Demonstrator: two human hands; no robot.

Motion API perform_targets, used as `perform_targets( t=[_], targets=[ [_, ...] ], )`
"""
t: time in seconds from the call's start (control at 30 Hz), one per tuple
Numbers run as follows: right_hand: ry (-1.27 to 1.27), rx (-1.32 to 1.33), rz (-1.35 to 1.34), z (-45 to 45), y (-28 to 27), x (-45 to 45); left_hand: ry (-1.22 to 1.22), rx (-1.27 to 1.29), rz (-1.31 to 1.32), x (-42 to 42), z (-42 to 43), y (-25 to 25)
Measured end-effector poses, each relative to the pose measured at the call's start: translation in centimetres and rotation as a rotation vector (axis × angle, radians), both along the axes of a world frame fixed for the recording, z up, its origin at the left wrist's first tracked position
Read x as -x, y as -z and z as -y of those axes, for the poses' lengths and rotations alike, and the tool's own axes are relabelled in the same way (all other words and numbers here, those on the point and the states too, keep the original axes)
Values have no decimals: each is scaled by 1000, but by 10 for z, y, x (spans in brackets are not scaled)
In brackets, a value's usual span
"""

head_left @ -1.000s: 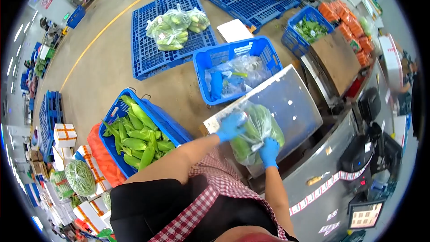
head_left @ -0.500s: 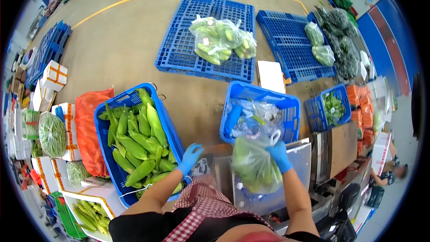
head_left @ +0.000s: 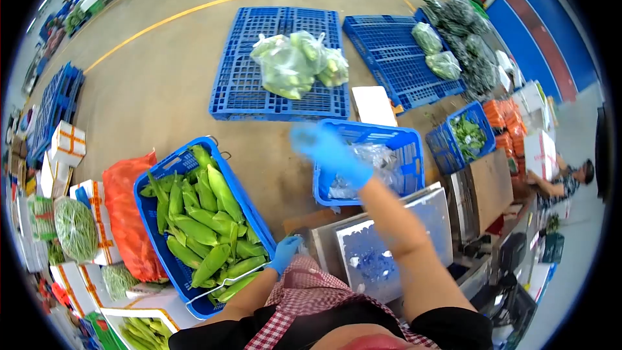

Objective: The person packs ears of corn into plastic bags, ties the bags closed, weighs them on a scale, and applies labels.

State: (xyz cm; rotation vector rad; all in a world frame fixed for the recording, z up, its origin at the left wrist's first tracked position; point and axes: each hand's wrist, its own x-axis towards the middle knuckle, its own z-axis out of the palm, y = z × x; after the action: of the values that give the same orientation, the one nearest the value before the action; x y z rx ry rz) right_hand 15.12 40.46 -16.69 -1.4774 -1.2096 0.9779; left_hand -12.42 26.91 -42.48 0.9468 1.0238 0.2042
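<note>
My right hand (head_left: 332, 155), in a blue glove, reaches out over a blue basket (head_left: 413, 163) with clear plastic bags (head_left: 376, 162) inside. It is blurred; its fingers look stretched and hold nothing visible. My gloved left hand (head_left: 284, 256) is low beside my apron, its fingers closed at a piece of clear plastic bag (head_left: 300, 244). To its left stands a blue crate of green corn ears in husks (head_left: 201, 220). Ahead, filled bags of green vegetables (head_left: 285, 68) lie on a blue pallet (head_left: 230, 87). Below my right arm is a metal-topped surface (head_left: 376, 259).
A second pallet (head_left: 389, 58) with bagged greens lies at the right, near a basket of leafy greens (head_left: 468, 135). A red mesh sack (head_left: 133, 214) and white foam boxes (head_left: 68, 142) stand left. Another person (head_left: 560, 181) holds a white box (head_left: 540, 155) at far right.
The bag of green vegetables has left my right hand, and a bag now lies among those on the pallet. My right hand moved forward and left; my left hand moved down to the plastic.
</note>
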Motion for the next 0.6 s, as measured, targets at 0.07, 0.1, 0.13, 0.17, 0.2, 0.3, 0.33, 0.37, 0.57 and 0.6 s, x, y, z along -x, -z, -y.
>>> perform_targets(
  t=[0.07,0.1,0.13,0.17,0.2,0.3,0.33,0.37,0.57,0.6],
  targets=[
    [-17,112,288,82,36,52,98,19,37,1,6,-17],
    [1,117,143,132,60,76,176,-57,-3,5,9,-19],
    [53,176,70,185,84,102,253,-134,-43,13,12,-18],
    [85,379,-104,242,116,125,330,-211,-84,22,17,-18],
    [78,533,-82,285,79,141,356,-223,-68,32,21,-7],
    [435,558,-323,434,84,191,576,-429,-82,69,36,11],
    [544,609,-361,472,62,205,740,-616,-129,74,37,-7],
    [675,593,-330,511,55,218,837,-639,-164,81,44,-8],
    [1365,206,-415,670,9,348,879,-494,20,116,142,-48],
    [1439,144,-458,688,3,378,909,-440,84,118,166,-68]
  ],
)
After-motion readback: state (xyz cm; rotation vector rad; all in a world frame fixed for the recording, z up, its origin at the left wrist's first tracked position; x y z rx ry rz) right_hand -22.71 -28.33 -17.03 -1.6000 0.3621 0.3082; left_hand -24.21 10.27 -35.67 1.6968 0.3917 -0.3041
